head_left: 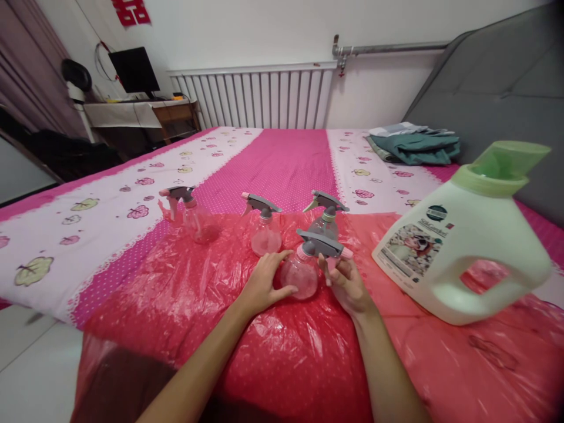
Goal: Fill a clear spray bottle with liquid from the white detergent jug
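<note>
A clear spray bottle (300, 278) with a pink collar and grey trigger head stands upright on red plastic sheeting. My left hand (268, 284) grips its round body from the left, thumb in front and fingers behind. At its right, my right hand (346, 282) has its fingers closed at the trigger, beneath the pink nozzle. Just behind stands a spray bottle with a green collar (326, 225), partly hidden by the held one. Farther left are a spray bottle with a pink nozzle (265, 236) and another clear spray bottle (198, 223).
A large pale green detergent jug (476, 235) stands on the right of the red plastic sheet (185, 305). Folded clothes (414, 147) lie near the grey headboard (493, 76). Beyond the bed are a radiator (255, 97) and a desk (127, 114) with a monitor (134, 70).
</note>
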The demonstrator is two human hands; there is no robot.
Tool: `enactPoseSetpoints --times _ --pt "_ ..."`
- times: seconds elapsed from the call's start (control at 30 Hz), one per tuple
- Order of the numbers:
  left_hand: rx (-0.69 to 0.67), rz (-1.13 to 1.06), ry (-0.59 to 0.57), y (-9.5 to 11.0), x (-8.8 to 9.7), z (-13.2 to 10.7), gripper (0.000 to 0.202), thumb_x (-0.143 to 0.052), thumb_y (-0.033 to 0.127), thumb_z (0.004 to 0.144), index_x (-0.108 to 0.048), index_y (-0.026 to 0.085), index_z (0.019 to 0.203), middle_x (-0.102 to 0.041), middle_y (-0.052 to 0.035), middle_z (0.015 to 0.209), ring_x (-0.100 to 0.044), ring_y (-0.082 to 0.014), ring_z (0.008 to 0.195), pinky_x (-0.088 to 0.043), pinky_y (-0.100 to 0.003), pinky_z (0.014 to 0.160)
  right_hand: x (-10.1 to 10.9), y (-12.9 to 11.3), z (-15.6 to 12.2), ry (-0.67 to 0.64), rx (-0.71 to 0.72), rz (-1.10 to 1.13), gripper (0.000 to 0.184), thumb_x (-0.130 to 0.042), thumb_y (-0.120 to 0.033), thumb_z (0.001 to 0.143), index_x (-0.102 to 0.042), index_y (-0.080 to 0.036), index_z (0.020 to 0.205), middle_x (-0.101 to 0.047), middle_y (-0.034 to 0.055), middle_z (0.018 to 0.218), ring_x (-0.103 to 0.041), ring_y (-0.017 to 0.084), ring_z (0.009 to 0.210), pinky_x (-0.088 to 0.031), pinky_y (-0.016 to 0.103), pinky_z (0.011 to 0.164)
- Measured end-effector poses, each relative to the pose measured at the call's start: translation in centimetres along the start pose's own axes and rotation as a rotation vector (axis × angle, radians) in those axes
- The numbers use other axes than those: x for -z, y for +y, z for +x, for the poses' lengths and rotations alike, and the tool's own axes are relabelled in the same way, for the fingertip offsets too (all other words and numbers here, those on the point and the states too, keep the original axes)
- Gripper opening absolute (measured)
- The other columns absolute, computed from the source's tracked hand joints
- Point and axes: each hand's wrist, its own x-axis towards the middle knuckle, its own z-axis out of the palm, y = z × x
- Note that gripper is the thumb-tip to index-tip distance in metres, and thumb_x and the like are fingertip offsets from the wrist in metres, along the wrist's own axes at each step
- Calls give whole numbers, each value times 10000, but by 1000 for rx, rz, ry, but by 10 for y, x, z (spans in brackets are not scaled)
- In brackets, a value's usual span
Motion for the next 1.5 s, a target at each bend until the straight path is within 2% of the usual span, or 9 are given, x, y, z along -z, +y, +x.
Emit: enactPoseSetpoints --times 0.07,0.23,0.37,0.6,0.7,0.8,1.1,1.3,1.5 --pt "-3 0 0 -1 0 0 774 -751 636 932 -502 225 1539 -669 -144 1385 -634 -353 1267 -504 -507 1113 -1 -2 -1 0 0 -4 584 -907 -611 707 -620 -232 1045 -527 -33 657 -488 89 573 -478 236 577" --pt "1 5 5 -2 -1 0 766 -777 603 924 -506 232 1537 -669 -144 1389 -630 -356 1271 -505 -511 1109 -3 -5 -3 -4 12 -39 645 -890 -610 722 -680 -250 1215 -556 -17 730 -450 87 592 -493 247 587" --pt "11 10 6 -3 -1 0 783 -816 557 903 -501 241 1547 -675 -138 1379 -637 -356 1260 -509 -510 1105 -2 -7 -4 -4 38 -100 594 -881 -549 764 -702 -282 1263 -591 -2 804 -454 97 663 -540 257 728" --pt "6 2 21 -3 -2 0 771 -790 592 916 -503 229 1532 -666 -146 1393 -641 -350 1245 -511 -507 1096 -18 -34 -8 -96 70 -255 603 -827 -437 850 -644 -328 1414 -676 30 1187 -535 84 812 -506 199 776" --pt "-3 -2 30 -4 -2 -1 761 -783 594 921 -508 224 1527 -672 -147 1381 -642 -351 1245 -513 -508 1089 -23 -43 -12 -130 107 -386 584 -751 -421 920 -575 -361 1473 -651 5 1050 -492 70 740 -478 194 748" --pt "-13 -9 35 -5 -3 0 757 -791 578 919 -511 231 1531 -679 -140 1370 -644 -348 1248 -514 -505 1089 -25 -50 -16 -136 104 -477 552 -718 -405 942 -547 -369 1466 -553 -19 893 -488 75 718 -473 208 755" --pt "-16 -22 40 -4 -4 0 752 -796 571 921 -513 237 1534 -682 -134 1360 -644 -345 1244 -511 -508 1096 -36 -62 -22 -152 93 -654 548 -639 -420 984 -443 -362 1492 -476 -32 837 -489 83 737 -452 223 756" --pt "-28 -34 40 -4 -3 1 762 -762 619 935 -502 238 1541 -677 -134 1371 -647 -344 1237 -513 -505 1095 -43 -55 -25 -104 64 -681 585 -622 -408 969 -358 -320 1483 -463 -31 878 -490 88 777 -447 234 784" --pt "-30 -30 41 -6 -3 0 755 -743 611 952 -486 245 1560 -672 -135 1384 -634 -351 1265 -506 -510 1105 -49 -44 -24 -85 21 -649 626 -596 -446 959 -270 -320 1478 -422 -39 864 -465 94 761 -419 240 739"
